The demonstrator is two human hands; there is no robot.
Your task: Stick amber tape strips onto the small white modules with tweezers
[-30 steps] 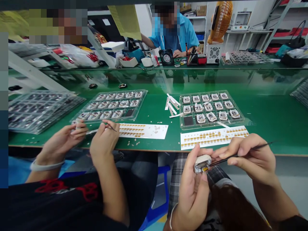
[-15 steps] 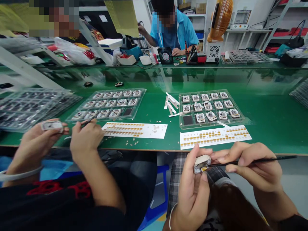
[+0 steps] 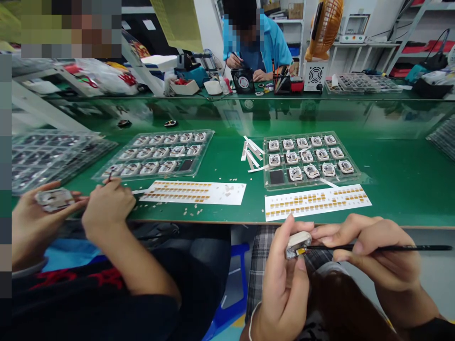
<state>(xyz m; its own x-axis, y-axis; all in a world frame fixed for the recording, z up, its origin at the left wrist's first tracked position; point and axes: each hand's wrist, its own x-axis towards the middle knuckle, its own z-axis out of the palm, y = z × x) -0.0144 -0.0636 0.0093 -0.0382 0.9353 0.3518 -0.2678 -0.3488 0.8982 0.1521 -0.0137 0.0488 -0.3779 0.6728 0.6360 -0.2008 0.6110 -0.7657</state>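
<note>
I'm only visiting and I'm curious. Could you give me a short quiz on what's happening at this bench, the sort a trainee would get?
1. True or false: the tweezers in the right hand touch the small white part held by the left hand.
2. Where does the sheet of gold strips lie? A) behind the tray; B) between the tray and the near edge of the green bench; C) on the person's lap.
3. Fill in: the tray has ___ empty pocket.
Key: 1 true; 2 B; 3 one.
</note>
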